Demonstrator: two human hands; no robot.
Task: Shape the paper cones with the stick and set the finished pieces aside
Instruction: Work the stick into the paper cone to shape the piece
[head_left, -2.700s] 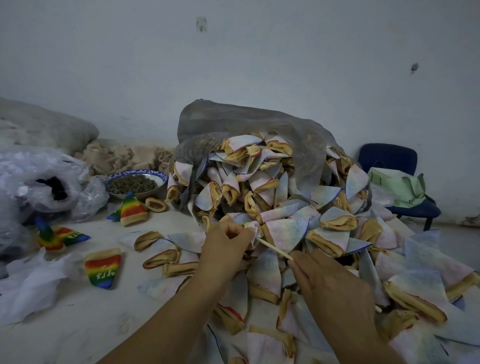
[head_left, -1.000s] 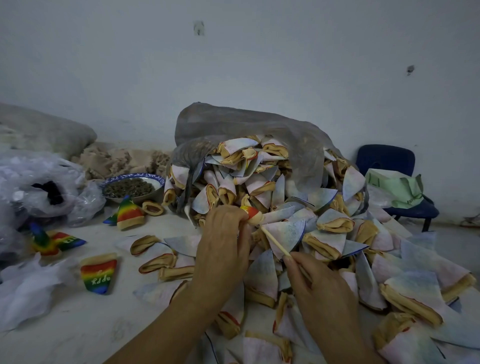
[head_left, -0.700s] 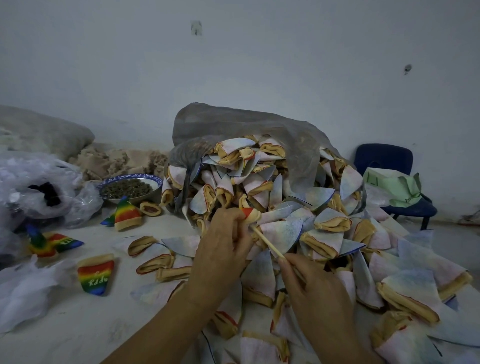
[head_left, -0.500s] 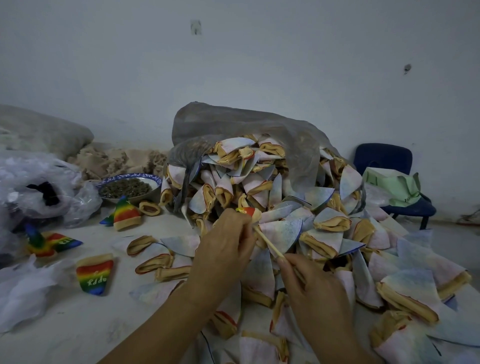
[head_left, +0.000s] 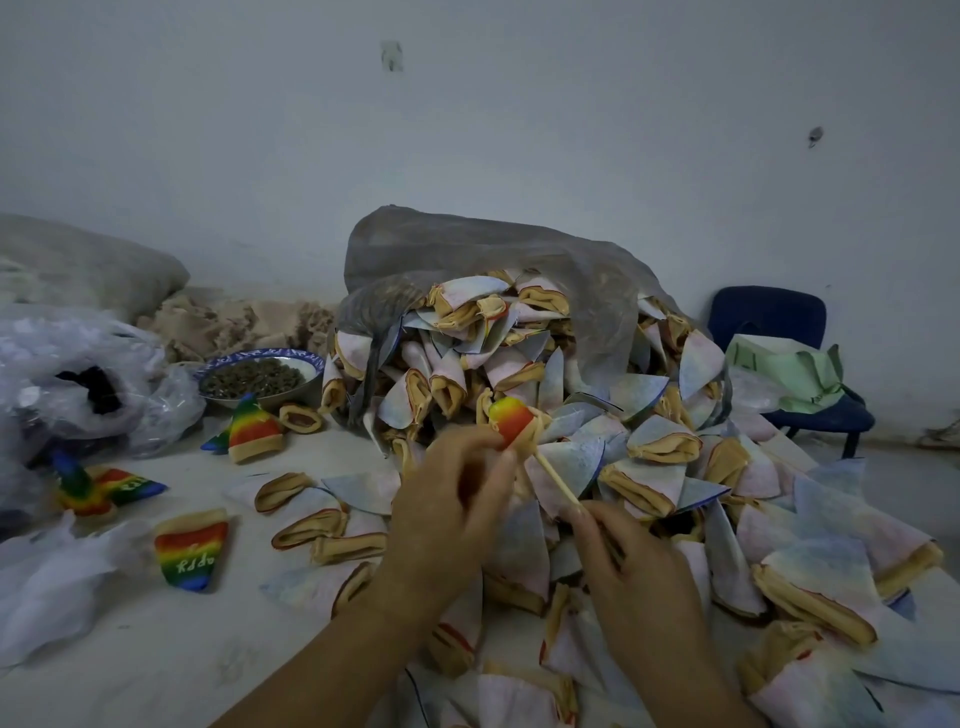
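My left hand (head_left: 451, 512) pinches a small cone (head_left: 513, 422) whose red, orange and yellow tip now sticks up above my fingers. My right hand (head_left: 631, 566) grips a thin wooden stick (head_left: 558, 480), whose far end goes into the cone's open base. A big heap of flat, pale inside-out cones (head_left: 519, 374) spills from a grey plastic bag (head_left: 467, 249) just behind my hands. Three rainbow-coloured finished cones lie to the left: one (head_left: 191, 551) near, one (head_left: 252, 428) by the bowl, one (head_left: 111, 486) at the far left.
A blue-rimmed bowl (head_left: 260, 374) of dark seeds stands at the left rear. Crumpled clear plastic bags (head_left: 78, 384) fill the left edge. A blue chair (head_left: 779, 358) with green paper on it stands at the right by the wall. More flat cones (head_left: 810, 582) cover the surface to the right.
The cone in my left hand has been pushed out by the stick: its coloured tip, first hidden, now stands clear above my fingers. Both hands stay close together.
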